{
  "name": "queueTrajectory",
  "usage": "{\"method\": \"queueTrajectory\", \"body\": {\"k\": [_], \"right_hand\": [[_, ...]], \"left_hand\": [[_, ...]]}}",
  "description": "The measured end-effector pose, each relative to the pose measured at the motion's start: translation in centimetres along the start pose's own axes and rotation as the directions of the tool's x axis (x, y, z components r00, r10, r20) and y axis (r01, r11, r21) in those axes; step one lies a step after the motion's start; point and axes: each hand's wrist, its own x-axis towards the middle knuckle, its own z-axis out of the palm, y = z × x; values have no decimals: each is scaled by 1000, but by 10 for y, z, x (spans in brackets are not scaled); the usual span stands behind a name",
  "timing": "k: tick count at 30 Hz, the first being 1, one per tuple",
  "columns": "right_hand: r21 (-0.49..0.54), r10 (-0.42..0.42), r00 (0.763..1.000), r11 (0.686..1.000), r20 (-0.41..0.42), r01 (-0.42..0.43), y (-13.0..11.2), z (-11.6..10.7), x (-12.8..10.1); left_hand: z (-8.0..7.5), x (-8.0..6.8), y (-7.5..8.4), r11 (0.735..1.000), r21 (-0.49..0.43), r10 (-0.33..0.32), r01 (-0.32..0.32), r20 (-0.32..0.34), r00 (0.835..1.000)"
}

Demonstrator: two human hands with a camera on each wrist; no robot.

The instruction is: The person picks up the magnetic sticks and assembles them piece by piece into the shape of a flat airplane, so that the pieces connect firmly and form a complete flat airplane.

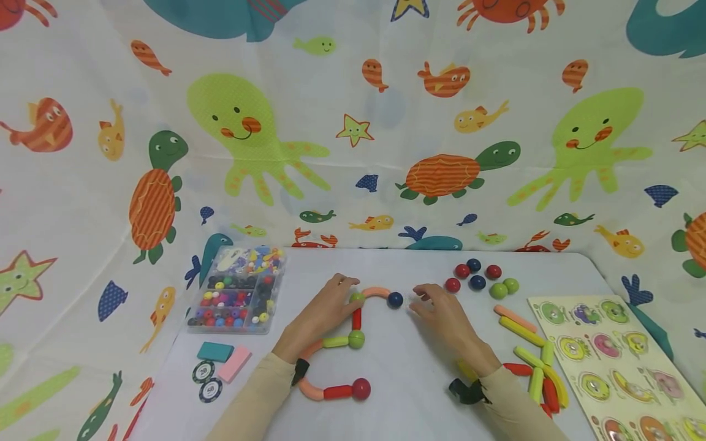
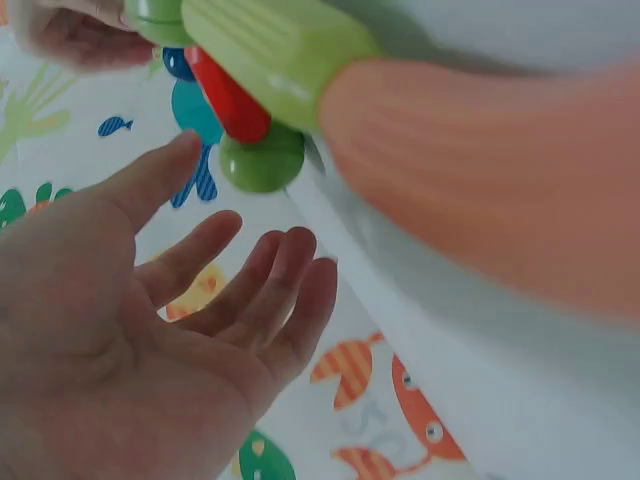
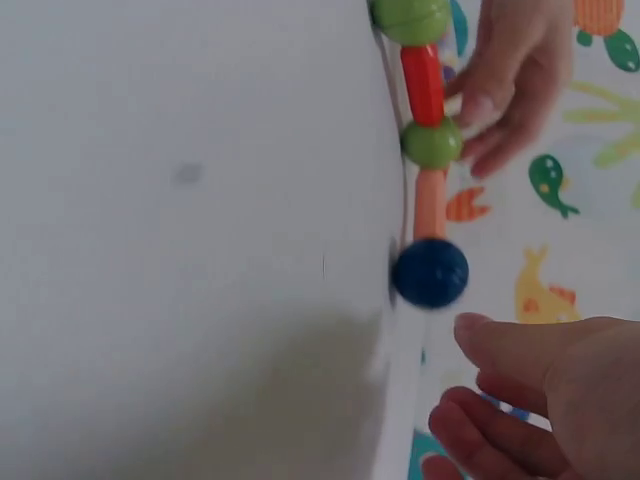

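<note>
Head view: your left hand (image 1: 325,309) lies flat on the white table (image 1: 408,367), fingers straight, tips w/ the upper green ball (image 1: 356,297) of the rod-and-ball chain; can't tell if they touch it or sit just beside it. It grips nothing. Your right hand (image 1: 441,312) rests on the table just right of the navy ball (image 1: 394,299), fingers relaxed & loose, holding nothing, not touching the ball.

The chain sits at table centre between your hands: navy ball, curved peach rod (image 1: 377,291), upper green ball, short red rod (image 1: 356,318) going down to a 2nd green ball (image 1: 356,339), then a green rod (image 1: 335,342) going left, a peach curve, a red rod (image 1: 337,392) & a dark red ball (image 1: 361,388) at the near end.

Right wrist view: navy ball, peach rod, green ball, red rod in one line; left fingers right by the green ball; right fingertips (image 3: 500,345) near the navy ball, apart from it.

Left wrist view: palm open, fingers spread, blurred rods close to the lens.

Rest: bead box (image 1: 238,289) at far left w/ two flat blocks & two chips in front of it; loose red, navy & green balls (image 1: 477,278) behind the right hand; pile of spare rods (image 1: 532,358) at right; peg puzzle board (image 1: 623,361) at the right edge
</note>
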Motion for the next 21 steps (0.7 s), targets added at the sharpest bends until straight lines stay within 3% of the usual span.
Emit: {"method": "queueTrajectory", "body": {"k": [7,11,16,21], "right_hand": [[-95,-27,994,995,-102,18,36,-36,-14],[-141,-4,988,990,-155,-18,61,-58,-24],[-140,98,982,983,-160,-121,86,-82,-37],[-166,224,969,957,-103,-238,102,-97,-47]], "left_hand": [[-8,-24,-12,1000,-25,-14,14,5,1000],[-8,-33,-15,999,-40,-9,10,31,999],[-8,-39,-17,997,-70,21,-18,47,999],[-7,-41,-19,995,-94,36,-32,40,999]]}}
